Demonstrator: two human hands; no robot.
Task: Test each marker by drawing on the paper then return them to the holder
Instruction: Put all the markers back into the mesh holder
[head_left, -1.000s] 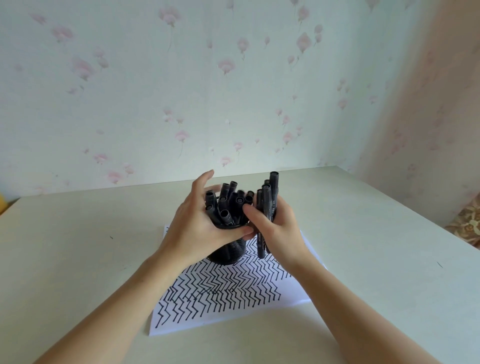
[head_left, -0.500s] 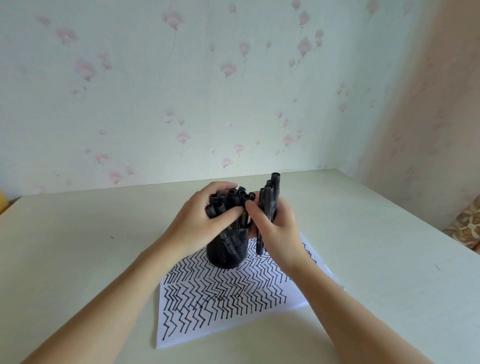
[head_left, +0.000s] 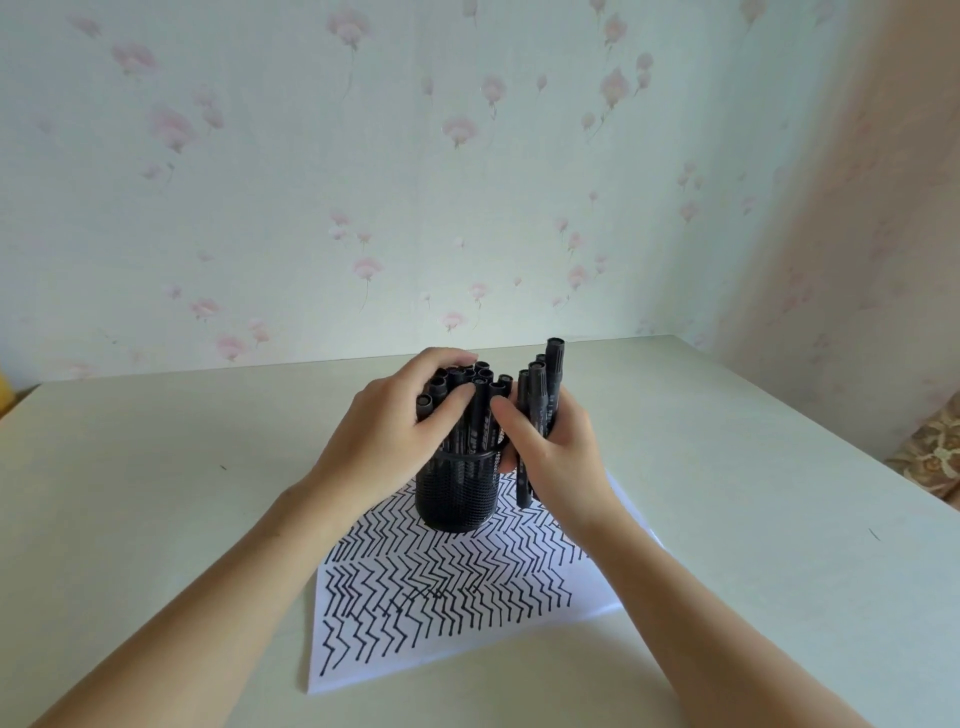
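Markers (head_left: 540, 400) in right hand (head_left: 558, 452), upright

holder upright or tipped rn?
Upright. The black mesh holder stands base-down on the paper, rim level, markers pointing up out of it.

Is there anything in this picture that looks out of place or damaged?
Nothing looks damaged or spilled. The black mesh holder stands upright on the zigzag-covered white paper, which lies askew on the table. The right hand holds a bundle of black markers outside it.
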